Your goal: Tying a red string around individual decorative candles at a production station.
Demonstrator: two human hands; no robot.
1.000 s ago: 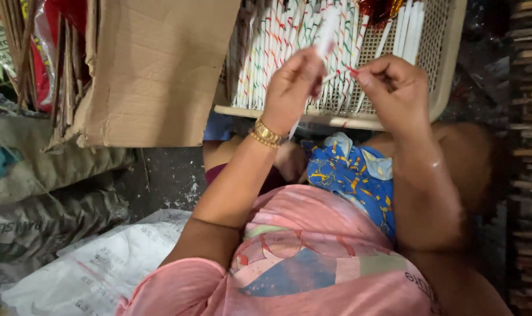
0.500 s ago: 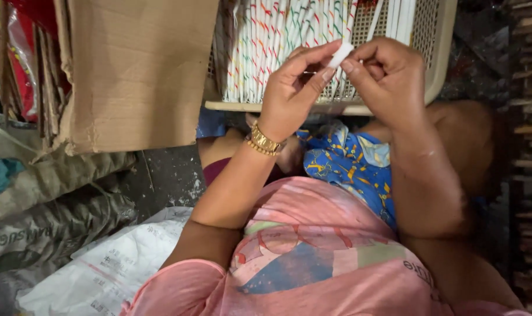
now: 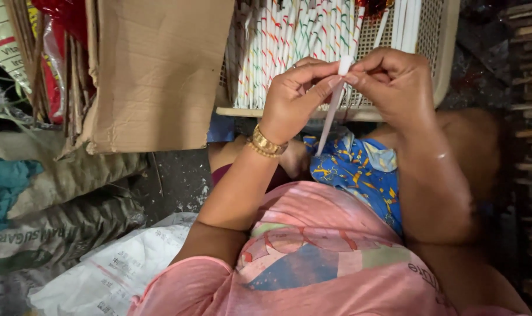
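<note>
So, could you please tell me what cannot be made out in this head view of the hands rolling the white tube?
- White tube: its top end is hidden between the fingertips of the left hand and right hand.
- Basket: cut off by the top edge, so its depth is unknown.
- Striped tubes: too crowded to count.
- Cardboard box: its contents are hidden by its flap.

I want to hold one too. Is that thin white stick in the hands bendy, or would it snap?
The white stick looks thin and paper-like, so probably light and a bit bendy. Both the left hand and the right hand pinch only its top, so it likely creases if squeezed hard.
</note>
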